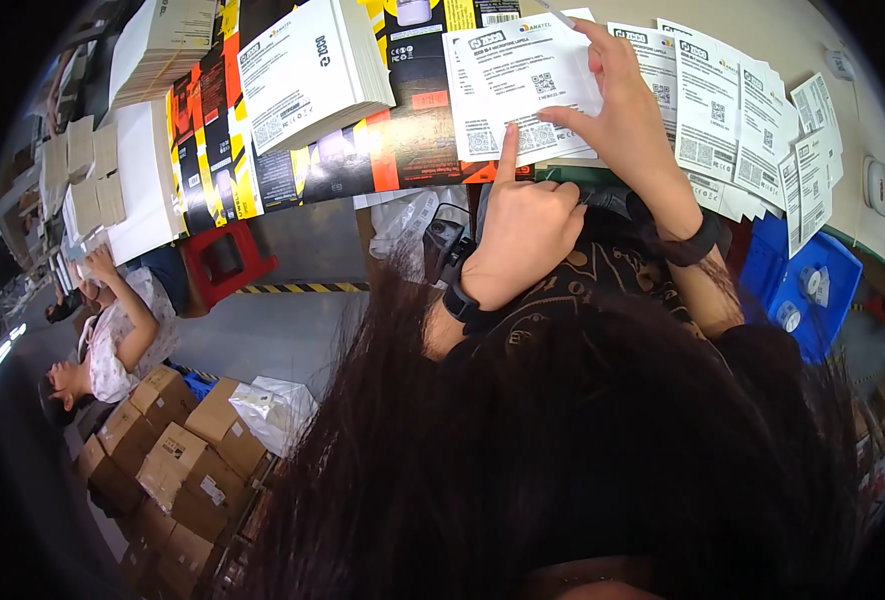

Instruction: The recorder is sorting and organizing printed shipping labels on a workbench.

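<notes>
A printed white leaflet (498, 78) lies on the table in front of me, with the edge of another sheet showing under it. My left hand (530, 236) touches the leaflet's lower part with its outstretched index finger; the other fingers are curled and seem to hold nothing. My right hand (630, 118) is above the leaflet's right side, thumb and index finger spread wide apart. A thin pale strip (554, 12) meets the right index fingertip; I cannot tell what it is. Left of the leaflet stands a thick stack of similar printed leaflets (307, 70).
Overlapping leaflets (710, 110) fan out to the right. Colourful printed sheets (402, 150) cover the table's left part, with more paper stacks (167, 45) beyond. A blue bin (807, 290) and a red stool (227, 262) stand below table level. A co-worker (127, 330) sits beside cardboard boxes (177, 465).
</notes>
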`<state>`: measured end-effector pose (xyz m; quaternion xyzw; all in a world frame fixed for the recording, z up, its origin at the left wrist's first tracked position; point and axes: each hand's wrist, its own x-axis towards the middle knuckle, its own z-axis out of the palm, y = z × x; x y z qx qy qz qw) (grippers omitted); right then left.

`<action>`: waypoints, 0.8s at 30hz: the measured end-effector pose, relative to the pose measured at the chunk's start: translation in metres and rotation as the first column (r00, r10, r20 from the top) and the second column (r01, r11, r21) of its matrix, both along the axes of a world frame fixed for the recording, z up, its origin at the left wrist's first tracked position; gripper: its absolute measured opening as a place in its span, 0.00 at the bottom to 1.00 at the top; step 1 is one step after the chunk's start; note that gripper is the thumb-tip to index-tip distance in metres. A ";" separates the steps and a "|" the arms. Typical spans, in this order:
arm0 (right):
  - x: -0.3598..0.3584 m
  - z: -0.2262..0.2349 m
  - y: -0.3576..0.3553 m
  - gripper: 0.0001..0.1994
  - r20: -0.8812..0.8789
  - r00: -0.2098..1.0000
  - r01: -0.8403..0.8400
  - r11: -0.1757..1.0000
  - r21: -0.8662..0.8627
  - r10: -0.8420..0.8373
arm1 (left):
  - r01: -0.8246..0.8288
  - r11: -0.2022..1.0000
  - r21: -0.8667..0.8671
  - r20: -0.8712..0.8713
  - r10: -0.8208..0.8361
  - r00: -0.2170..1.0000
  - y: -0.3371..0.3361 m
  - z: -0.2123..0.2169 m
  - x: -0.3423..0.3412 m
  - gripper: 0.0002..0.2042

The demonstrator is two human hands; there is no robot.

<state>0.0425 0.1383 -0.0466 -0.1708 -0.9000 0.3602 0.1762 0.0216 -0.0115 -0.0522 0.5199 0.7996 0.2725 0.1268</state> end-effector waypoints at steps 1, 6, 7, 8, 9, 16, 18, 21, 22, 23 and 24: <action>0.000 -0.002 0.000 0.29 -0.021 1.000 0.015 0.999 -0.030 -0.015 | 0.005 1.000 0.007 0.008 -0.005 1.000 -0.001 0.001 -0.001 0.08; 0.017 -0.001 0.009 0.28 -0.113 0.990 0.053 0.962 -0.268 -0.086 | -0.014 0.998 0.061 0.106 0.008 0.994 -0.012 0.010 -0.003 0.12; 0.022 0.003 0.009 0.28 -0.136 0.985 0.054 0.934 -0.354 -0.109 | -0.020 0.996 0.085 0.119 0.010 0.993 -0.014 0.012 -0.003 0.11; 0.022 0.008 0.009 0.28 -0.135 0.985 0.053 0.933 -0.356 -0.107 | -0.027 0.994 0.108 0.133 0.013 0.991 -0.016 0.013 -0.004 0.10; 0.021 0.017 0.010 0.28 -0.123 0.992 -0.031 0.970 -0.243 0.002 | -0.034 0.991 0.132 0.146 0.014 0.989 -0.017 0.013 -0.005 0.10; 0.015 0.026 -0.010 0.31 0.076 0.878 -0.479 0.870 0.119 0.473 | -0.030 0.982 0.188 0.070 0.017 0.997 -0.008 0.004 -0.002 0.07; 0.018 0.016 -0.017 0.33 0.136 0.896 -0.441 0.884 0.156 0.423 | -0.044 0.968 0.246 0.036 0.036 0.999 -0.007 0.002 -0.001 0.07; 0.022 0.018 -0.015 0.34 0.171 0.922 -0.377 0.906 0.193 0.347 | -0.009 1.000 0.027 0.042 0.008 0.999 -0.012 0.004 -0.002 0.04; 0.023 0.021 -0.013 0.34 0.178 0.938 -0.331 0.920 0.210 0.297 | -0.010 1.000 0.026 0.042 0.009 0.999 -0.014 0.006 -0.003 0.04; 0.024 0.023 -0.012 0.34 0.183 0.952 -0.284 0.931 0.229 0.246 | 0.014 1.000 -0.026 0.062 -0.012 0.998 -0.015 0.009 -0.004 0.04; 0.023 0.023 -0.012 0.34 0.183 0.952 -0.285 0.931 0.229 0.246 | 0.039 0.996 -0.077 0.082 -0.033 0.996 -0.016 0.013 -0.006 0.06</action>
